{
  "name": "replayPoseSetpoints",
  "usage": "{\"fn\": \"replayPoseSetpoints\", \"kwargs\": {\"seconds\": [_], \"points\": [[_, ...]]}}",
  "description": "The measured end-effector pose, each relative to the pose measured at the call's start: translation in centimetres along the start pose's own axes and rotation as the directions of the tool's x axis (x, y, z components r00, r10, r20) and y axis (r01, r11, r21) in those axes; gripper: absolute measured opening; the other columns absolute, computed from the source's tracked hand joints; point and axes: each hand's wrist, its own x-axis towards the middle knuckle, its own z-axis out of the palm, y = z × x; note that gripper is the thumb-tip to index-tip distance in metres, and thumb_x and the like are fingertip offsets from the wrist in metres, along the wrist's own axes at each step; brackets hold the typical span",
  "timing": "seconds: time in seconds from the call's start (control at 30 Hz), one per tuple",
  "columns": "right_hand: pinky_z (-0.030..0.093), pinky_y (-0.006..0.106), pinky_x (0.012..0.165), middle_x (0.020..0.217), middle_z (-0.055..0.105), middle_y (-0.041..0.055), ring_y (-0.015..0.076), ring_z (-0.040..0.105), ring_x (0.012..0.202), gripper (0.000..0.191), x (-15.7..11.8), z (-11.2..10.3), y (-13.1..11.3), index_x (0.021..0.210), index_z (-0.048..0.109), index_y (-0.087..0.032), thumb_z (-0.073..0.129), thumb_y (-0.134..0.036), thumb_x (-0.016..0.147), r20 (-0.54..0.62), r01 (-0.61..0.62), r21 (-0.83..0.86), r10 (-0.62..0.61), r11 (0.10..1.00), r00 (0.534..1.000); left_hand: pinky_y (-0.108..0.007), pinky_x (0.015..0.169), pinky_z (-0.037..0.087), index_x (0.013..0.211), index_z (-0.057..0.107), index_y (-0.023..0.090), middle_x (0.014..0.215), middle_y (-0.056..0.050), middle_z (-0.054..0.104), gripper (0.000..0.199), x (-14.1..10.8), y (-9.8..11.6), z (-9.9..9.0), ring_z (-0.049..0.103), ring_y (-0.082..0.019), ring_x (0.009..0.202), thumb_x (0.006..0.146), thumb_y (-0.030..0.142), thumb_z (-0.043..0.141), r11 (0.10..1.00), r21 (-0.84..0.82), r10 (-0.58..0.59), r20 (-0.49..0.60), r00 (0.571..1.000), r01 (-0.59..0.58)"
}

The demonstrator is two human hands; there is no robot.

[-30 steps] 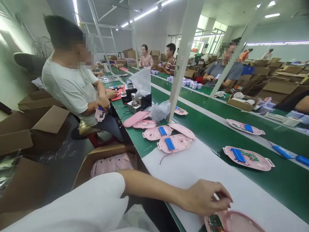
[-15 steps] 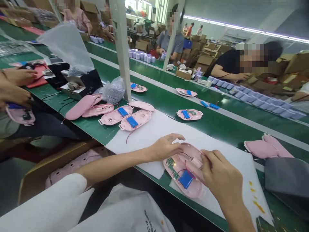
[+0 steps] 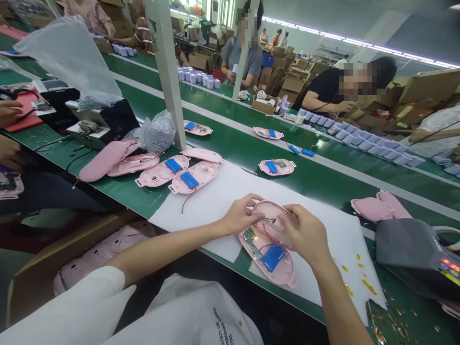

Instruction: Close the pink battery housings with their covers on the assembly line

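Over the white sheet (image 3: 230,191), both hands hold a pink oval half-shell (image 3: 271,211), its hollow inside facing me. My left hand (image 3: 241,214) pinches its left edge, and my right hand (image 3: 305,232) grips the right side, thumb inside. Just below lies the matching pink half-shell (image 3: 280,275), which carries a blue battery pack (image 3: 273,258) and a green circuit board (image 3: 251,242) with a small lit yellow light. Thin red and dark wires run between the halves. Part of the lower shell is hidden behind the upper one.
Several pink shells with blue batteries (image 3: 189,180) lie left of the sheet, near a bag of screws (image 3: 158,134). Closed-looking pink shells (image 3: 372,209) and a dark grey device (image 3: 409,244) stand at right. A metal post (image 3: 167,72) rises from the bench; co-workers sit across it.
My left fingers have closed onto the upper half-shell's edge. My right hand has shifted left and turned the half-shell, which now sits above the lower one. The camera view has shifted too.
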Motion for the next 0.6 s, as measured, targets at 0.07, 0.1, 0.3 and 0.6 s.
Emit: {"fn": "replayPoseSetpoints", "kwargs": {"seconds": [0.07, 0.1, 0.3, 0.6], "points": [[0.042, 0.031, 0.073, 0.101, 0.069, 0.0017, 0.0211, 0.063, 0.089, 0.028, 0.6, 0.2, -0.5, 0.102, 0.064, -0.023, 0.051, -0.041, 0.085, 0.097, 0.009, -0.02, -0.007, 1.0, 0.995, -0.02, 0.054, 0.051, 0.12, 0.055, 0.017, 0.097, -0.005, 0.066, 0.045, -0.1, -0.1, 0.1, 0.068, -0.014, 0.069, 0.081, 0.031, 0.071, 1.0, 0.012, -0.005, -0.021, 1.0, 0.006], [0.042, 0.031, 0.074, 0.104, 0.069, 0.0018, 0.0218, 0.063, 0.09, 0.029, 1.0, 0.3, -0.8, 0.105, 0.063, -0.024, 0.053, -0.041, 0.084, 0.132, 0.007, -0.035, -0.002, 0.999, 0.991, -0.02, 0.053, 0.05, 0.12, 0.054, 0.017, 0.098, -0.006, 0.066, 0.045, -0.1, -0.1, 0.2, 0.068, -0.014, 0.068, 0.081, 0.031, 0.07, 1.0, 0.03, -0.006, -0.034, 0.999, 0.007], [0.037, 0.029, 0.066, 0.091, 0.069, 0.0014, 0.0209, 0.06, 0.079, 0.021, 2.6, 1.0, -1.3, 0.095, 0.063, -0.023, 0.054, -0.037, 0.083, 0.245, -0.027, -0.103, 0.051, 0.994, 0.968, -0.021, 0.052, 0.05, 0.124, 0.051, 0.018, 0.108, -0.008, 0.064, 0.048, -0.2, 0.1, -0.2, 0.066, -0.012, 0.064, 0.084, 0.039, 0.068, 0.995, 0.102, 0.001, -0.036, 0.999, 0.002], [0.037, 0.027, 0.064, 0.085, 0.068, -0.0001, 0.0185, 0.059, 0.074, 0.019, 2.7, 1.3, -0.4, 0.087, 0.065, -0.024, 0.053, -0.037, 0.079, 0.224, -0.061, -0.044, 0.069, 0.997, 0.972, -0.03, 0.075, 0.056, 0.126, 0.055, 0.017, 0.09, -0.005, 0.07, 0.047, -0.9, 0.9, -3.4, 0.07, -0.017, 0.077, 0.083, 0.03, 0.069, 0.994, 0.107, -0.023, 0.184, 0.983, 0.003]]}}
